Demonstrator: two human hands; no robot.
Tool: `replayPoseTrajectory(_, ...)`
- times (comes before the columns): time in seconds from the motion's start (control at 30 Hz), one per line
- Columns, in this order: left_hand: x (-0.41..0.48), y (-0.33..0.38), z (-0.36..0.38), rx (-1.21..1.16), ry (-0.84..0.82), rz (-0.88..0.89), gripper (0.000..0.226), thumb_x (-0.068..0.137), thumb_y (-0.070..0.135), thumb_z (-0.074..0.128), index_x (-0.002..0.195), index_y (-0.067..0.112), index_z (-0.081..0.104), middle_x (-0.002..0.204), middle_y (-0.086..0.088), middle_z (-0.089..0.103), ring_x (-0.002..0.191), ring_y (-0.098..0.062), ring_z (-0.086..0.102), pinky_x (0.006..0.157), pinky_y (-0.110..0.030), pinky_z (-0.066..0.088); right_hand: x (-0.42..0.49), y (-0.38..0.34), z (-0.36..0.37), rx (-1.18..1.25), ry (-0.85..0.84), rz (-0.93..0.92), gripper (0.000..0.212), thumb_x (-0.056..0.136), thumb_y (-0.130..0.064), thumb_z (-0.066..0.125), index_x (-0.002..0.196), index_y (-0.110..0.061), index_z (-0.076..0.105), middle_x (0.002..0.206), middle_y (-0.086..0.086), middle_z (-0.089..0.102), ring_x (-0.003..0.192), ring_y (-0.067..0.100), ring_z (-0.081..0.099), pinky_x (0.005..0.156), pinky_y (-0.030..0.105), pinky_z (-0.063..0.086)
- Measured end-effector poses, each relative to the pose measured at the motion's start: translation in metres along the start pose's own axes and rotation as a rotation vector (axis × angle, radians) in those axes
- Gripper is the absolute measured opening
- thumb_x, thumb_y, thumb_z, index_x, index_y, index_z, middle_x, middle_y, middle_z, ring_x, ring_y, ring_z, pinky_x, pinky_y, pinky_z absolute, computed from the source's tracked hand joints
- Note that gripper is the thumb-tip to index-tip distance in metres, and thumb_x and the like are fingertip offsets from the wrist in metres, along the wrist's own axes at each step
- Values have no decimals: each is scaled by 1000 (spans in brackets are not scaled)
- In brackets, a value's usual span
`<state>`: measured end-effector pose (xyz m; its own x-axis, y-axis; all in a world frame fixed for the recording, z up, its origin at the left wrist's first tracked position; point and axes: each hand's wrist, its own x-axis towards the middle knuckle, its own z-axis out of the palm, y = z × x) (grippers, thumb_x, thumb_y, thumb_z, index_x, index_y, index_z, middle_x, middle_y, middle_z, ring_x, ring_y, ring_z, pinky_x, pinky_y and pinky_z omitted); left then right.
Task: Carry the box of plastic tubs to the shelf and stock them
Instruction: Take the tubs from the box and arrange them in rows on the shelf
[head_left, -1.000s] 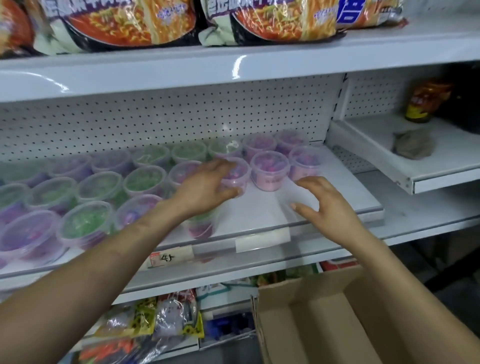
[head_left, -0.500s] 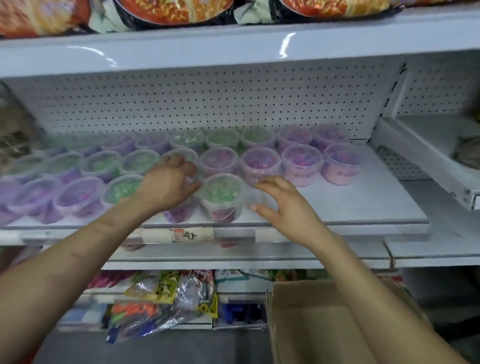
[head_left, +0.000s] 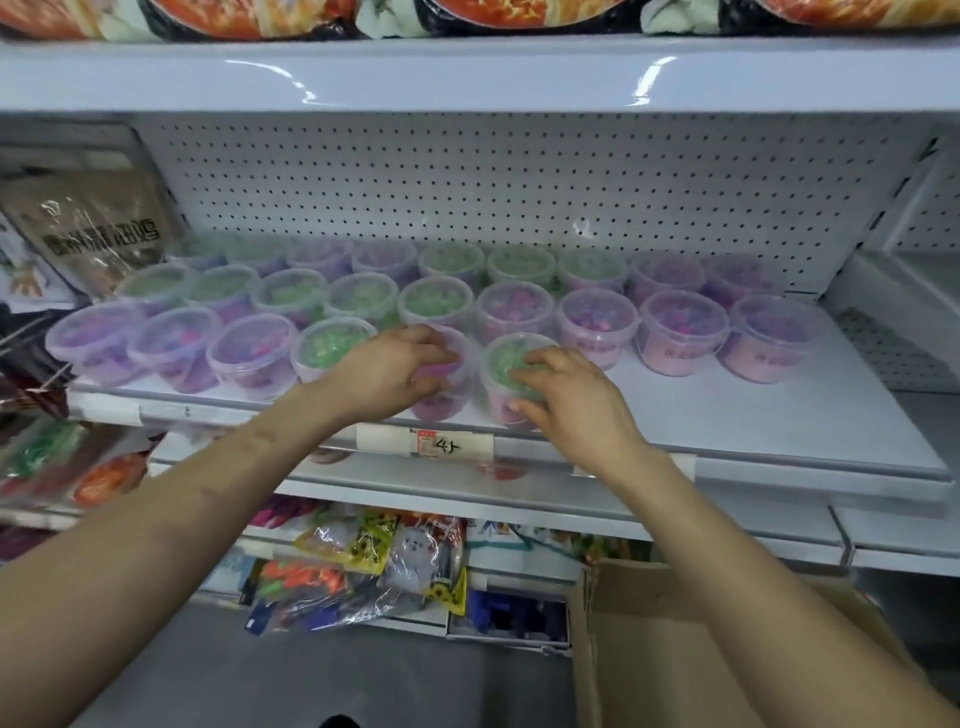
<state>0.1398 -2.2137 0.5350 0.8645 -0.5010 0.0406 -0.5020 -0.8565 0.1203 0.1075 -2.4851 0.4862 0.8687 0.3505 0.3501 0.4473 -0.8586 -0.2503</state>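
Brown packet (head_left: 98, 228): far up-left of the price tag (head_left: 451, 445), leaning beside the tub rows.
Front-row tubs (head_left: 249, 353): left of the tag on the shelf (head_left: 727, 415), the nearest one against the left wrist.
Left hand (head_left: 387, 371): just above the tag, fingers curled round the purple tub (head_left: 447, 395).
Purple tub: at the shelf's front edge, directly above the tag.
Right hand (head_left: 566, 400): up-right of the tag, fingers over the lid and thumb on the wall of the green tub (head_left: 501, 366).
Green tub: just right of the purple tub.
Middle-row tubs (head_left: 514, 312): close behind both held tubs, blocking the way back.
Pink tubs (head_left: 680, 332): further right of the tag.
Cardboard box (head_left: 649, 665): below-right of the tag, open.
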Motion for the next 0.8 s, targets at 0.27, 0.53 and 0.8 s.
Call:
replayPoseTrajectory(0.27, -6, -40, -2, -98, -4, 155, 37, 98, 15, 70, 135, 22, 71, 147, 3, 61, 139, -21, 52, 115, -31, 35, 6, 11, -14, 83, -125, -23, 41, 95, -15, 71, 135, -23, 70, 145, -3, 60, 136, 21, 51, 115, 36, 40)
replayPoseTrajectory(0.53, -11, -37, 13, -37, 122, 103, 43, 93, 44, 67, 134, 30, 67, 143, 7, 60, 128, -23, 58, 104, -45, 50, 16, -10, -2, 36, -54, 36, 39, 93, -29, 74, 132, -22, 70, 136, -3, 62, 128, 23, 55, 106, 38, 46)
replayPoseTrajectory(0.8, -11, -56, 12, -117, 89, 188, 43, 94, 30, 77, 136, 25, 69, 146, 6, 62, 138, -17, 53, 115, -37, 41, 22, -12, -2, 50, -95, 18, 39, 93, -25, 74, 132, -24, 71, 139, -5, 64, 132, 19, 55, 112, 36, 44)
